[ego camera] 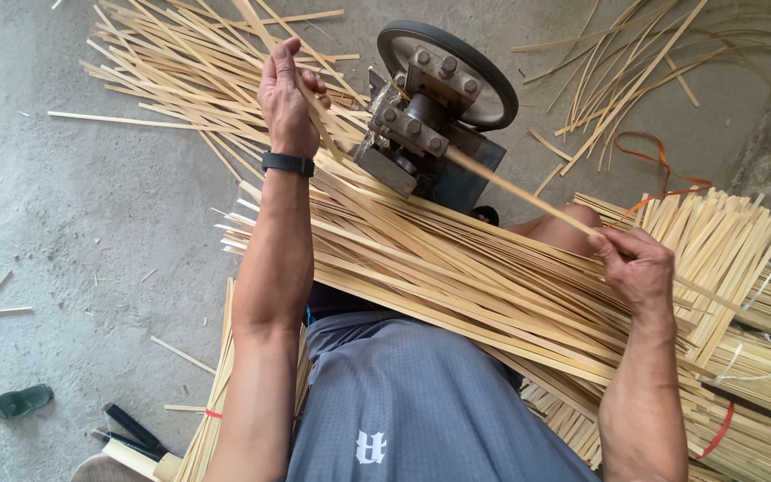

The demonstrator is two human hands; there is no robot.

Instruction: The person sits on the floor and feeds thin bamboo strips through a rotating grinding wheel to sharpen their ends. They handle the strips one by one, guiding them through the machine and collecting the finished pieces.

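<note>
Grey shorts sit lowest; the right hand pinches a bamboo strip entering the splitting machine, the left hand grips its exiting end.

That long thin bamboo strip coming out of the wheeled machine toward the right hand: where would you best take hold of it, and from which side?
Probably near its free end, where the right hand pinches the long pale bamboo strip from above. The strip is flat, thin and slanted down from the small metal machine with the black-rimmed wheel, so thumb and finger on its broad faces should hold it steady. The left hand grips another strip on the far side.
</note>
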